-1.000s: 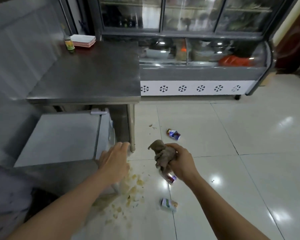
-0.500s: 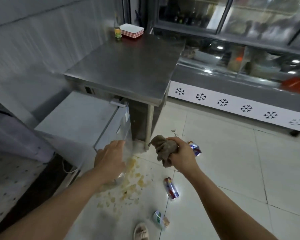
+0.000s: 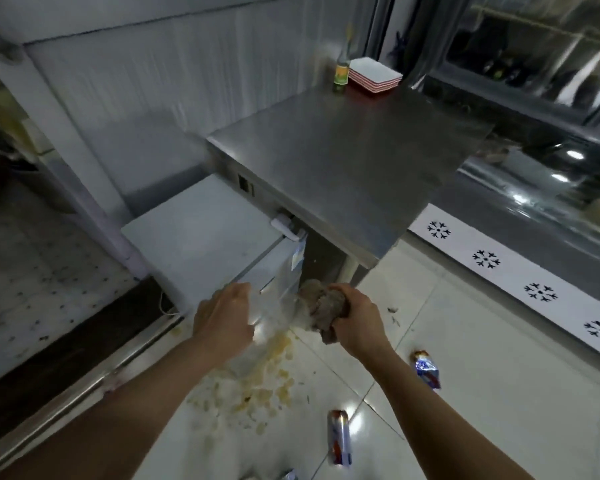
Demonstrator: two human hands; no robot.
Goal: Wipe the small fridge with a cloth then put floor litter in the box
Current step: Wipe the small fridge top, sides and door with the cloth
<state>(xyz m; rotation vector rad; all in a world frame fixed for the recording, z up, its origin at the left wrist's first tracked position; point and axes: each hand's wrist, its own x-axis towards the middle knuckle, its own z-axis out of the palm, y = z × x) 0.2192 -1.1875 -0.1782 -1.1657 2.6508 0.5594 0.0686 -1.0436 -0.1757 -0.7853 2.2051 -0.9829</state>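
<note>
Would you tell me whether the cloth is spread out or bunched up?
Bunched up: the cloth is a crumpled wad gripped in the right hand.

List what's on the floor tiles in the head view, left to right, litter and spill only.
Yellowish spill → upright-lying can → blue wrapper. A further scrap sits at the bottom edge, too cut off to identify.

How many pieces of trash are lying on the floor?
3 that I can see: a crumpled wrapper right of the right arm, a can lying nearer the camera, and something cut off at the bottom edge. More may be out of view.
</note>
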